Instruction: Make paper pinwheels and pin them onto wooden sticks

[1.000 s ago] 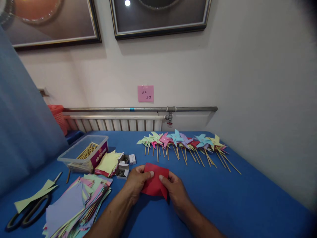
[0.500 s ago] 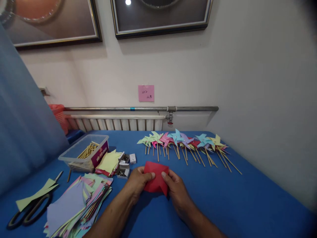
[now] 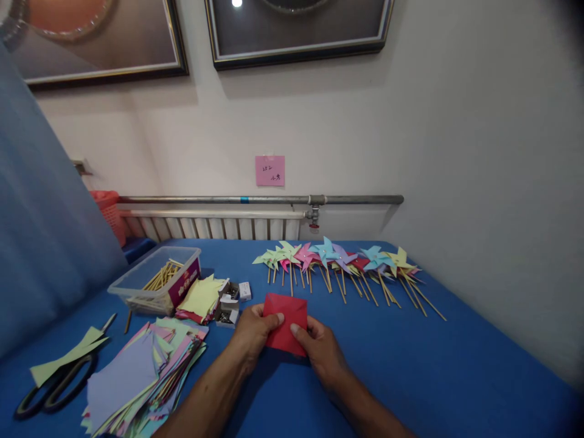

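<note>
We hold a square of red paper (image 3: 292, 309) in both hands, over the middle of the blue table (image 3: 410, 377). Our left hand (image 3: 253, 333) has a narrow grip on its left edge, the thumb lying flat on top; our right hand (image 3: 320, 348) pinches it near the lower right corner, thumb also on the face. How our fingers sit behind the sheet we cannot tell.

To the left of our hands we see two small open boxes (image 3: 227, 314) with metal bits inside, and a little white box (image 3: 245, 291) just beside them. Next to these is a stack of paper squares (image 3: 203, 294), pale yellow uppermost, against a clear plastic tub (image 3: 184, 289) of thin sticks (image 3: 163, 275). Nearer us is a fanned pile of coloured sheets (image 3: 123, 380), with lavender on top. Pale green strips (image 3: 68, 360) rest across the black-handled scissors (image 3: 58, 383) at far left.

Beyond our hands, finished pinwheels (image 3: 324, 250) lie in a row, their sticks pointing towards us. On the wall we see a handwritten pink note (image 3: 270, 171) above a metal pipe (image 3: 278, 199).
</note>
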A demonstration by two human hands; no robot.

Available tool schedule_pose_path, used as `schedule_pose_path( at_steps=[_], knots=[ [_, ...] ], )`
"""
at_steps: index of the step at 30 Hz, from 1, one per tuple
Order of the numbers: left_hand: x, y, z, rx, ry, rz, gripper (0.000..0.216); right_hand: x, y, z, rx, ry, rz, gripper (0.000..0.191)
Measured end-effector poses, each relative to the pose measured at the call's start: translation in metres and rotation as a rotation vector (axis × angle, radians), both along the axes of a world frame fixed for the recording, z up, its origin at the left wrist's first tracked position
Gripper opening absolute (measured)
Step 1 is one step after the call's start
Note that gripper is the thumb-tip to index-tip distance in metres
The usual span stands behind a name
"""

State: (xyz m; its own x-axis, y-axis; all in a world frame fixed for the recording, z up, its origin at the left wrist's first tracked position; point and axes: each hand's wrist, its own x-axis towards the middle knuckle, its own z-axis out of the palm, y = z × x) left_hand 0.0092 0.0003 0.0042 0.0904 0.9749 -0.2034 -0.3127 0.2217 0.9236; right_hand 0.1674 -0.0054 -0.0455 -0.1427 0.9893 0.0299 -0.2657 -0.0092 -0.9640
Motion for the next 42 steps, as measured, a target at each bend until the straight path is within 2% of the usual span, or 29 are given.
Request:
schedule_pose_path(
  at_steps=[11,16,20,24,27,33,37,42],
  knots=[
    [0.001,0.001,-0.005,0.004,0.075,0.008,0.044,0.002,0.000,-0.003,0.004,-0.090,-0.039,0.057],
    [-0.001,0.000,-0.002,-0.002,0.056,-0.043,0.040,0.003,0.000,0.001,0.020,-0.025,-0.008,0.064],
    [0.000,0.000,-0.005,-0.009,0.013,-0.112,0.042,0.005,0.003,0.002,0.022,0.000,-0.045,0.063],
    [0.004,0.002,-0.011,-0.027,0.002,-0.074,0.044,0.005,0.005,0.001,0.007,0.005,-0.079,0.064],
    [0.005,0.001,-0.010,-0.029,-0.002,-0.056,0.045,0.004,0.003,0.002,-0.008,-0.008,-0.107,0.060],
    [0.002,-0.003,-0.001,-0.022,-0.023,-0.094,0.046,0.000,-0.009,0.012,-0.020,0.133,-0.029,0.053],
    [0.004,0.002,-0.012,-0.014,-0.003,-0.083,0.045,0.000,-0.010,0.010,-0.035,0.147,0.017,0.050],
    [0.008,0.007,-0.027,0.001,0.017,-0.065,0.040,0.002,-0.002,-0.005,-0.060,0.075,-0.069,0.054]
  ],
)
